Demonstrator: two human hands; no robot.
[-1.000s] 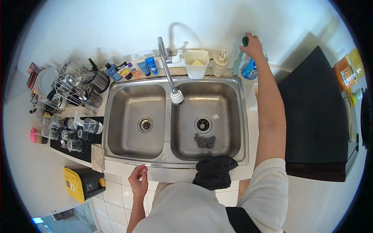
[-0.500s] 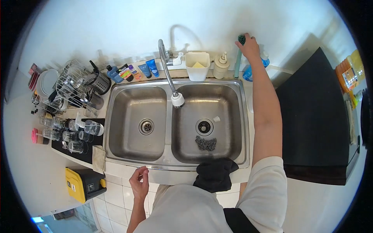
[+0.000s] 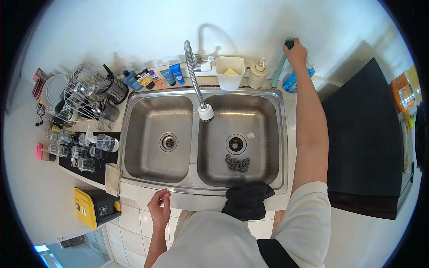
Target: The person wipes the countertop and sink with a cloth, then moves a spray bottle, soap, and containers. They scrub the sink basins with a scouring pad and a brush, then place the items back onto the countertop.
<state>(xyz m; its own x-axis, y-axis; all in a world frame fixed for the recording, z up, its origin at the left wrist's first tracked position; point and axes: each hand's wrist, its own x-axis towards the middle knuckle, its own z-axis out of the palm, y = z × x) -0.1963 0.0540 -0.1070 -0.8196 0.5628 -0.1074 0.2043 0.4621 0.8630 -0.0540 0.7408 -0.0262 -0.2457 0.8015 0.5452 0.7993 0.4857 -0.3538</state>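
My right hand (image 3: 296,53) is stretched to the back of the counter. Its fingers close round the top of a long green brush (image 3: 279,69), near the dark green bristle head (image 3: 289,43). The brush leans, its lower end behind the sink's back rim. Beside it, partly behind my forearm, stands a bottle of blue liquid (image 3: 290,84). My left hand (image 3: 159,208) hangs by the counter's front edge with loosely curled fingers, apart, and nothing visible in them. In the right basin of the steel sink (image 3: 156,114) lie a grey scouring pad (image 3: 237,163) and a small white piece (image 3: 250,135).
A flexible faucet (image 3: 195,76) hangs over the divider. Along the back stand a white container (image 3: 230,82) with a yellow sponge, a pump bottle (image 3: 258,75) and several tubes. A dish rack (image 3: 82,96) is left, a black cabinet (image 3: 357,147) right, a black cloth (image 3: 248,200) in front.
My right hand has moved a little to the right, and the brush's top has tilted that way with it. My left hand stays nearly in place.
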